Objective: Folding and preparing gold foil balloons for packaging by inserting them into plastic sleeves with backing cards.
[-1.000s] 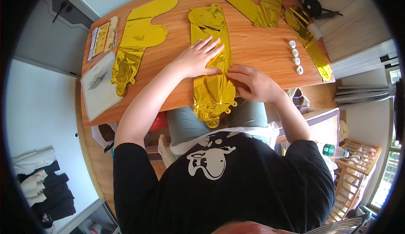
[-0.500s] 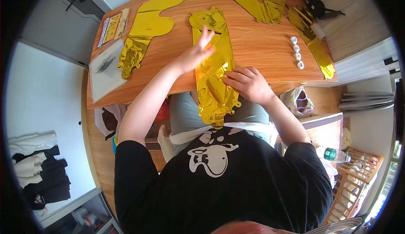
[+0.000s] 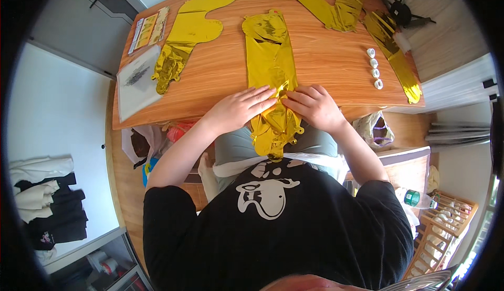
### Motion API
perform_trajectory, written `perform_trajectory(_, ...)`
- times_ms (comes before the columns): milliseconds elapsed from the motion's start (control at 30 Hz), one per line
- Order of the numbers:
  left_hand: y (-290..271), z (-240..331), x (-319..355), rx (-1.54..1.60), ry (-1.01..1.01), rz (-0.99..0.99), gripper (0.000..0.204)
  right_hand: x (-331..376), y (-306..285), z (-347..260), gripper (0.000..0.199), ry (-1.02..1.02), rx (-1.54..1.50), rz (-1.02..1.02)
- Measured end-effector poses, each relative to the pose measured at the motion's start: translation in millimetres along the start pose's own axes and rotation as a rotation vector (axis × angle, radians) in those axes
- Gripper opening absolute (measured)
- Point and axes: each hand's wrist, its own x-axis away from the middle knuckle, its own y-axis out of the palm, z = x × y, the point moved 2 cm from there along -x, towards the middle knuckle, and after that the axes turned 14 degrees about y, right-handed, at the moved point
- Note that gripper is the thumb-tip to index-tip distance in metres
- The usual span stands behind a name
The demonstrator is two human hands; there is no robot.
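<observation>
A flat gold foil balloon (image 3: 270, 65) lies lengthwise before me, its crumpled near end hanging over the table's front edge above my lap. My left hand (image 3: 239, 110) rests on its left side with fingers stretched out across the foil. On the opposite edge, my right hand (image 3: 316, 108) has its fingers bent and pressed together on a creased fold of the foil. The fingertips of both hands nearly meet at this raised fold. Whatever the right thumb does is hidden beneath the hand.
More flat gold foil balloons lie at the table's left (image 3: 197, 20), far right (image 3: 331, 2) and right edge (image 3: 394, 55). Several small white rolls (image 3: 374, 62) stand in a row. A clear plastic sheet (image 3: 137, 83) and a printed card (image 3: 148, 31) lie left; a black device (image 3: 400, 12) sits far right.
My left hand has come down from above the upper part of the balloon to rest on the foil beside my right hand. The right hand stays at the same edge. The view has shifted slightly.
</observation>
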Motion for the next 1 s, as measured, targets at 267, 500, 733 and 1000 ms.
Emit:
perform_trajectory(267, 4, -1, 1, -0.040, 0.001, 0.060, 0.046, 3, 0, 2, 0.044, 0.064, -0.070, 0.077)
perform_trajectory(500, 3, -1, 2, -0.017, 0.008, 0.096, 0.045, 5, 2, 8, 0.032, -0.042, -0.116, 0.144)
perform_trajectory(733, 4, 0, 3, -0.059, 0.023, 0.086, 0.045, 9, 0, 3, 0.035, 0.007, -0.081, 0.094)
perform_trajectory(1000, 4, 0, 3, -0.053, 0.028, 0.093, 0.045, 7, 8, -11, 0.042, -0.093, -0.154, 0.057)
